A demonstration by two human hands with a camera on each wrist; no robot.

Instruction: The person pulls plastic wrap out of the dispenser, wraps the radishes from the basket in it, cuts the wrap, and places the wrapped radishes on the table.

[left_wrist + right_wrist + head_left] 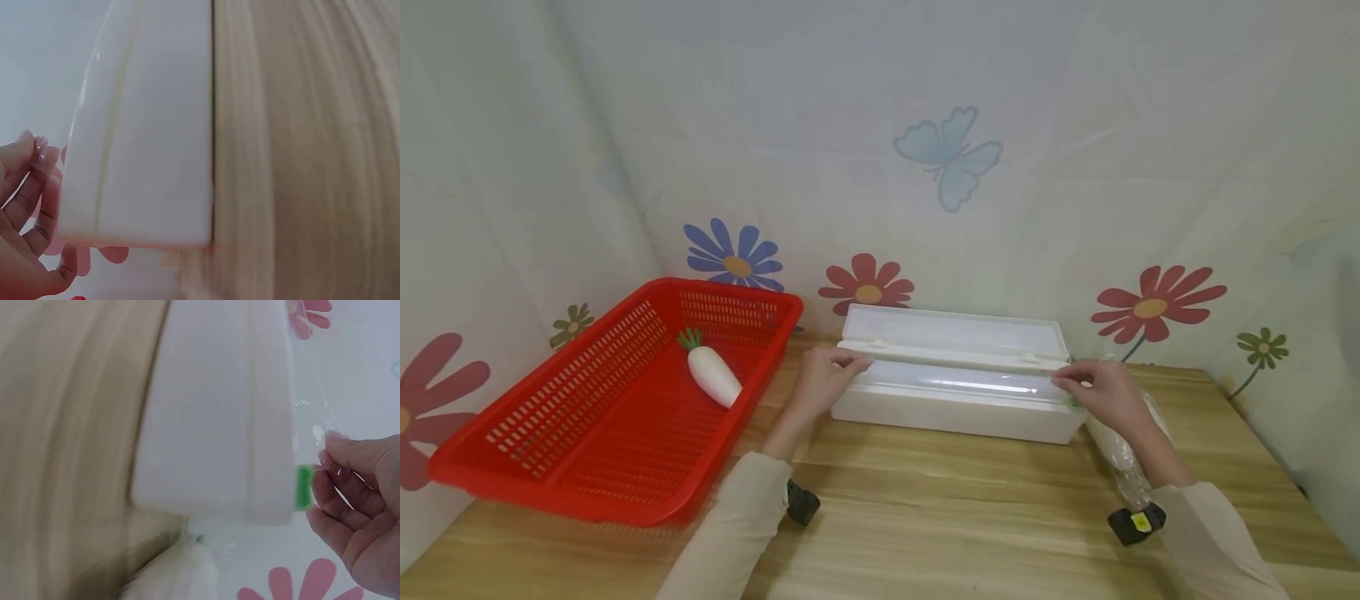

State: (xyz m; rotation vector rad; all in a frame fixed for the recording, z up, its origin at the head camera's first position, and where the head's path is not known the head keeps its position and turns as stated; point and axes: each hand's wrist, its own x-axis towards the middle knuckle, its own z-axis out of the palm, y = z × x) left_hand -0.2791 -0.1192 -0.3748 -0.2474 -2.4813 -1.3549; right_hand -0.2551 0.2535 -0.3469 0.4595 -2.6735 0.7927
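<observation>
A white cling film dispenser box stands on the table with its lid raised at the back. Clear cling film stretches over its opening, glossy under the light. At the box's left end, my left hand pinches the film's edge between thumb and fingertips. My right hand pinches the film at the opposite end, thumb against forefinger. Beside the right fingers a small green piece sticks out from the box's edge. In the left wrist view, a bit of film shows at the left fingertips.
To the left, a red plastic basket holds a white radish with a green top. A whitish thing wrapped in clear film lies right of the box, partly behind the right forearm. A flower-printed cloth hangs behind the wooden table.
</observation>
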